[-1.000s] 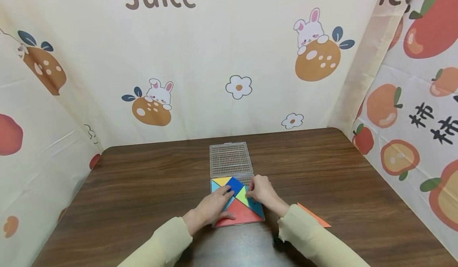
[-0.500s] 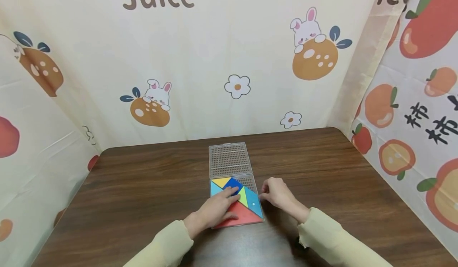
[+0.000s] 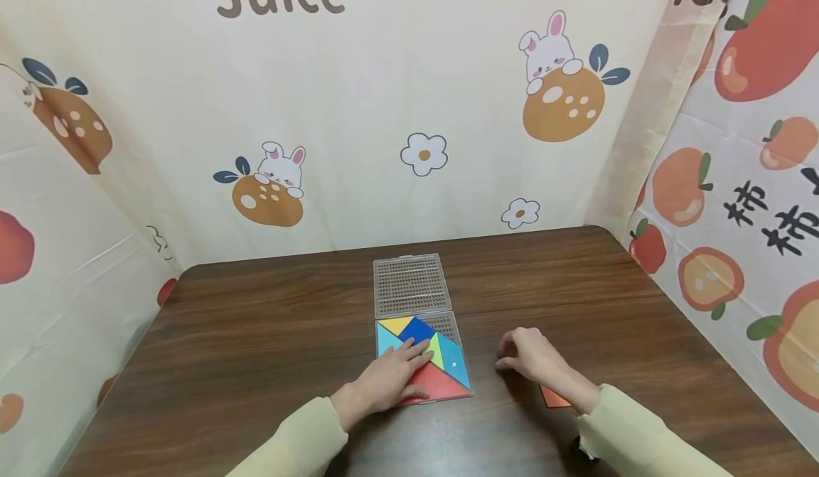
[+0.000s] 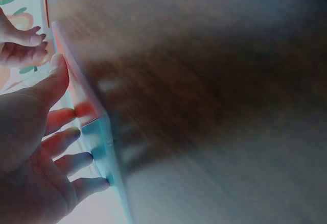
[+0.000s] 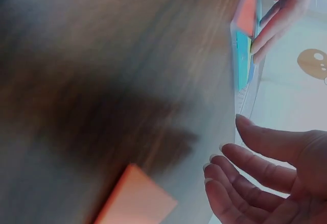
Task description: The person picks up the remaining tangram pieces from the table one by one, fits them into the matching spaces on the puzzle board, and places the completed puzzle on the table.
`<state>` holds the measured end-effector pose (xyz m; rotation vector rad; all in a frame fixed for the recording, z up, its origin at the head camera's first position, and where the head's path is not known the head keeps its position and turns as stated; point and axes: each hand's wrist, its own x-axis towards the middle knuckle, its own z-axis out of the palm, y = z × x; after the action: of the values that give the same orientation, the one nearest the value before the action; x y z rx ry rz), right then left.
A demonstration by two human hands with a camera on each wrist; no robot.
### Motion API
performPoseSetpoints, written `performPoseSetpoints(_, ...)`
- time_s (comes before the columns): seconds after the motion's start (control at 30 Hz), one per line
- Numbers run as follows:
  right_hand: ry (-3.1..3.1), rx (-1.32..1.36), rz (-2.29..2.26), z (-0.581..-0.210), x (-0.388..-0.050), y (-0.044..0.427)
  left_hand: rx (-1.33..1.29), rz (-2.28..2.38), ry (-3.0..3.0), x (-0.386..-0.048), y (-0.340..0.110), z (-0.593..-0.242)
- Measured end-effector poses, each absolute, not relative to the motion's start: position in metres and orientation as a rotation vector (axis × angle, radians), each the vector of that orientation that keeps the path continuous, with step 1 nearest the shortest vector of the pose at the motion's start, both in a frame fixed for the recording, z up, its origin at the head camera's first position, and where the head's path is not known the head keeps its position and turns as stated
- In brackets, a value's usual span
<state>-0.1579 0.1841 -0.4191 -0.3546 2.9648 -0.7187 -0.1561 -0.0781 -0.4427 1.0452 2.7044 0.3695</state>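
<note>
My left hand [image 3: 387, 379] rests with spread fingers on tangram pieces in a clear plastic case [image 3: 449, 326]. Under and around it lie a red triangle [image 3: 444, 384], a blue square [image 3: 417, 329], a yellow piece [image 3: 395, 324], a lime-green triangle [image 3: 437, 350], a teal piece [image 3: 456, 360] and a light-blue triangle [image 3: 385, 338]. To the right, my right hand [image 3: 534, 356] hovers over the table with loosely bent fingers and nothing in them. An orange tangram piece [image 5: 138, 198] lies near it on the table, partly hidden by my forearm in the head view.
The case's ridged, see-through lid [image 3: 412, 286] lies folded back behind it. Both stand on a dark wooden table [image 3: 275, 320]. Printed curtains [image 3: 358, 107] enclose the back and sides. At the upper right of the case, a perforated corner shows between the pieces.
My right hand has left the teal piece and moved right, towards the orange piece. My left hand stays on the pieces, its fingers shifted slightly right.
</note>
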Motion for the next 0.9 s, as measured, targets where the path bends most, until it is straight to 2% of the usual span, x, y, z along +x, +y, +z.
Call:
performPoseSetpoints(0.3, 2.971, -0.447, -0.706, -0.419, -0.142, 0.212, 1.038, 0.39, 2.701, -0.155, -0.079, -0.444)
performPoseSetpoints(0.67, 2.934, -1.056, -0.611, -0.424, -0.126, 0.247, 1.031, 0.389, 2.692, -0.155, -0.079, -0.443)
performPoseSetpoints(0.9, 2.972, -1.23, -0.497, -0.433, -0.116, 0.269, 1.017, 0.403, 2.688, -0.155, -0.079, -0.442)
